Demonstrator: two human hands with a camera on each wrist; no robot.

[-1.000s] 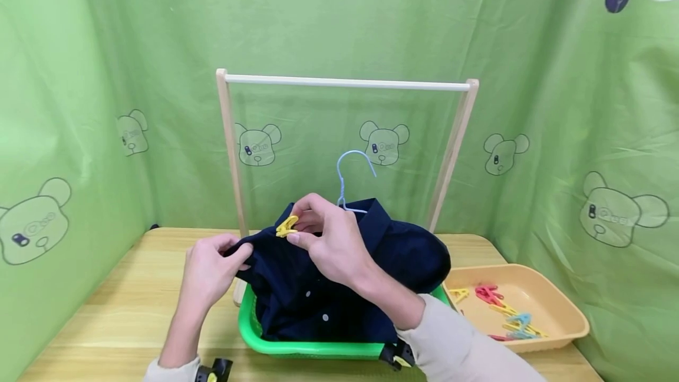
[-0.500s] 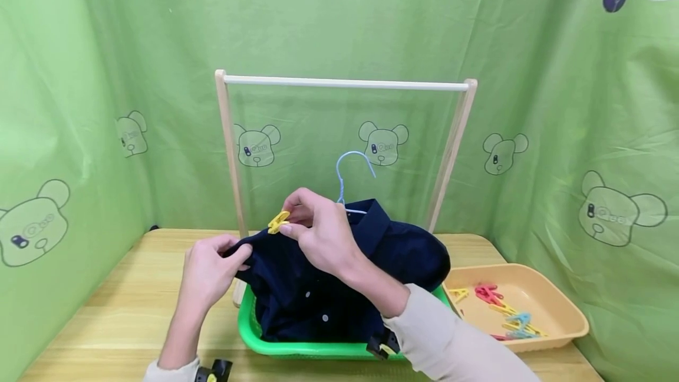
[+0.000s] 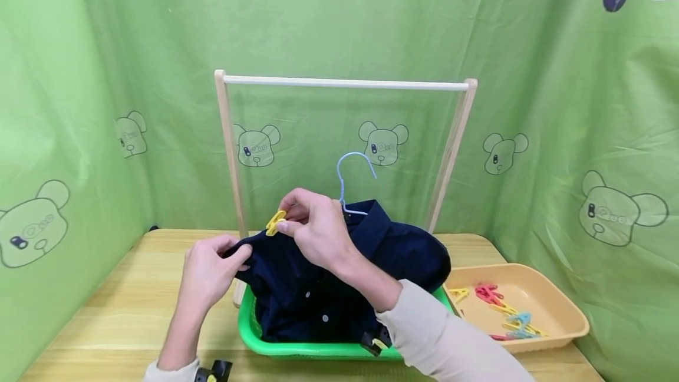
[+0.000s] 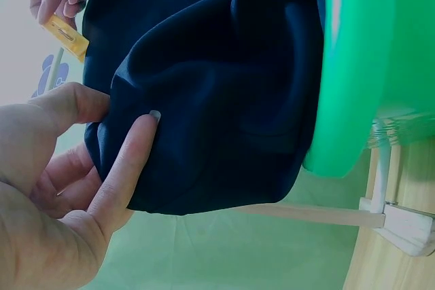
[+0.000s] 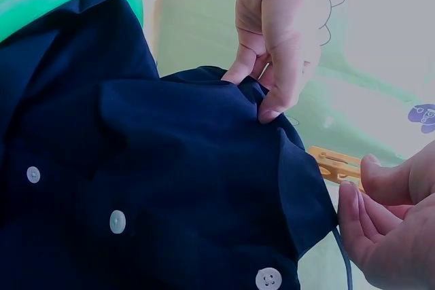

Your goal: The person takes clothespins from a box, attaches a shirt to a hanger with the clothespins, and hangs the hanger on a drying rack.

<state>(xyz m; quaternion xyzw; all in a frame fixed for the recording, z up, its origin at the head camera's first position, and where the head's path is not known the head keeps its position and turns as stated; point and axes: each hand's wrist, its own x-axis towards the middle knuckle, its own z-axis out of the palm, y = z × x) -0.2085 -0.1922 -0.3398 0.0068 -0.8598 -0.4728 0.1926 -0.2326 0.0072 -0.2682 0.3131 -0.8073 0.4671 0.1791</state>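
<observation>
Yellow clothespin [image 3: 276, 223] held at the shoulder edge of a navy button-up shirt [image 3: 297, 276]

The clothespin is pinched between thumb and fingers of the right hand [image 3: 323, 230], its tips at the cloth; whether fabric is clamped cannot be told. Sleeve-side cloth is gripped by the left hand [image 3: 209, 267], seemingly so that the edge is steadied. The shirt is bunched in a green basket [image 3: 318, 349], which probably bears its weight, and a blue wire hanger [image 3: 341, 184] is seated at the collar, hook upward. The clothespin's long axis is slanted, handles toward the right hand, tips pointed down and leftward.
</observation>
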